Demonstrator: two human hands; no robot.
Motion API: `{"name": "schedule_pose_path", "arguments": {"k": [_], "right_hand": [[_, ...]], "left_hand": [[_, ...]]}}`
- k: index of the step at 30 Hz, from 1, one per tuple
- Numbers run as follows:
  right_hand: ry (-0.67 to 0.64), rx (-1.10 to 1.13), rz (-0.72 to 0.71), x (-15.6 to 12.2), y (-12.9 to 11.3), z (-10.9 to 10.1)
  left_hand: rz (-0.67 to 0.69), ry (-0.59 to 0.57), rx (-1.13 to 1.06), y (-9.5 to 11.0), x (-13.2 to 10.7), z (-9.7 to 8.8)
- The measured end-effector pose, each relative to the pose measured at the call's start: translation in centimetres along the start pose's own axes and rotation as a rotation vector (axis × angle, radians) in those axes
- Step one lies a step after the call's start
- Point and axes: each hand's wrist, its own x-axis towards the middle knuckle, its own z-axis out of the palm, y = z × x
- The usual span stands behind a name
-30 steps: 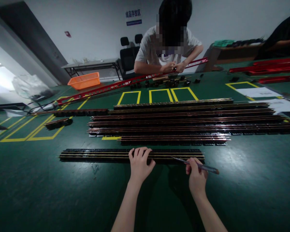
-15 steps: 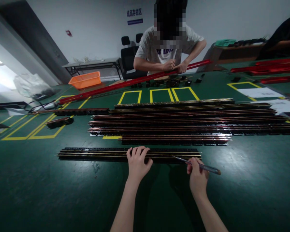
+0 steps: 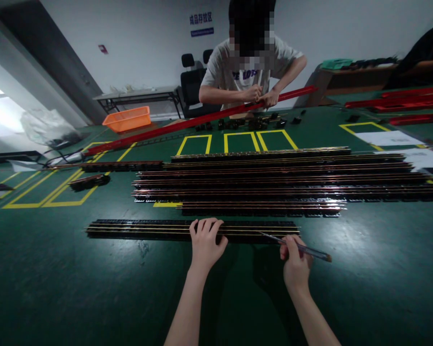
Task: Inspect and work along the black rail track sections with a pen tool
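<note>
Across the near part of the green table lies a long black rail strip [image 3: 140, 229] with thin brass-coloured rods along its length. My left hand [image 3: 207, 236] grips it near the middle, fingers curled over the far edge and thumb at the near side. In my right hand [image 3: 296, 262] is a slim pen-like tool [image 3: 313, 253] with a thin pointed metal shaft, a greyish handle and a brown end. Its tip points left over the rods near the strip's right end; whether it touches them I cannot tell.
Several similar rod-lined strips [image 3: 274, 180] lie side by side just beyond. A short dark piece [image 3: 89, 182] sits at left. Across the table [image 3: 137, 288], a co-worker [image 3: 252, 72] handles a long red rail [image 3: 173, 124] near small black parts [image 3: 252, 123]. An orange bin [image 3: 127, 120] stands behind.
My right hand and the tool have shifted very slightly right. My left hand and the strip look still. Across the table, the co-worker's hands and the red rail have moved a little.
</note>
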Motion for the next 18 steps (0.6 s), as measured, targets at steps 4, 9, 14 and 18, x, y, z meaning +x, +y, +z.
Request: {"name": "schedule_pose_path", "arguments": {"k": [4, 9, 14, 18], "right_hand": [[-0.005, -0.004, 0.007, 0.02, 0.04, -0.06], [-0.01, 0.018, 0.002, 0.09, 0.15, -0.03], [-0.03, 0.048, 0.014, 0.04, 0.13, -0.09], [-0.056, 0.037, 0.005, -0.33, -0.69, 0.19]], "left_hand": [[0.007, -0.006, -0.001, 0.0, -0.03, -0.06], [0.023, -0.02, -0.031, 0.05, -0.04, -0.23], [0.044, -0.034, -0.021, 0.21, -0.09, -0.45], [0.061, -0.034, -0.012, 0.2, -0.16, -0.61]]}}
